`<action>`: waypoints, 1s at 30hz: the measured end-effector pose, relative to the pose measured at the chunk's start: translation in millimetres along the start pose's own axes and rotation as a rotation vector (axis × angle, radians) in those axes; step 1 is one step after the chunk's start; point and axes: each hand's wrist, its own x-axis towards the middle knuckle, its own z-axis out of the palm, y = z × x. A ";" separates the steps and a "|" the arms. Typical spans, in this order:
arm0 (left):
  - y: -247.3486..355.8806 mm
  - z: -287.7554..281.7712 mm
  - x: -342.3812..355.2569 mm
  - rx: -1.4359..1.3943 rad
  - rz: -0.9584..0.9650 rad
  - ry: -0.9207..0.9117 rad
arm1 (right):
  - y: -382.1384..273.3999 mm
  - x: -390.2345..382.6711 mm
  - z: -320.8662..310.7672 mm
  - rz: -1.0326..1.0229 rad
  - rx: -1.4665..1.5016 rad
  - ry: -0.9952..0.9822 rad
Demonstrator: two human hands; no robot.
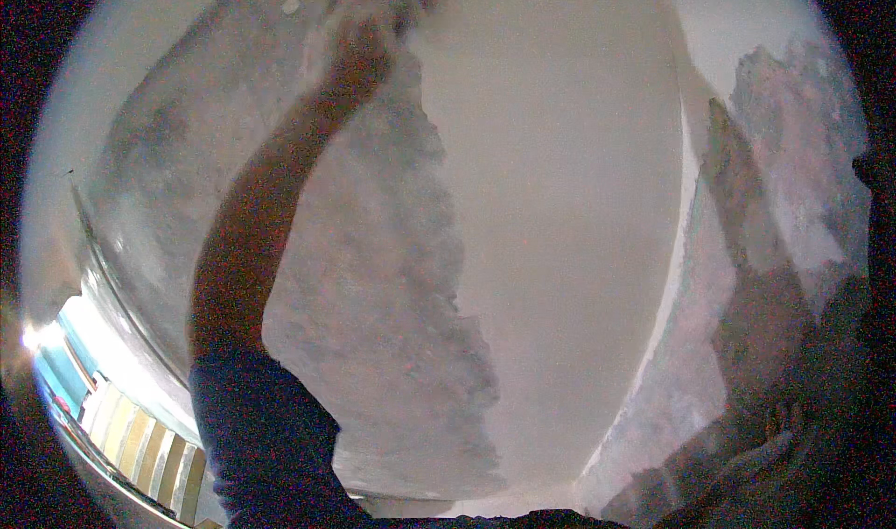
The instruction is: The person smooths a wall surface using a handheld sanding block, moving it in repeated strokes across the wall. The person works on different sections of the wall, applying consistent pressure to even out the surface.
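My left arm stretches up from the lower left in a dark blue short sleeve (266, 436). At its end, my left hand (362, 39) reaches a large pale surface, at the edge of a patchy grey area (373, 249). The hand is smeared by motion. Dark blur surrounds its fingers, so whether it holds something is hidden. To the right of the grey area the surface is smooth and off-white (560, 202). Low at the right, in dim light, my right hand (782, 426) has its fingers pointing up and apart. I make out nothing in it.
A bright pale seam (665, 314) runs down the right, where another surface (812, 146) with blotchy pinkish-grey patches and dark shadows begins. At the lower left, beyond a curved edge, are a bright light (35, 335), a blue area (61, 370) and several cream upright strips (140, 440).
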 end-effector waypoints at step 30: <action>-4.0 12.9 -71.0 0.138 0.078 -0.279 | 30.1 3.8 -2.4 0.110 -0.035 -0.010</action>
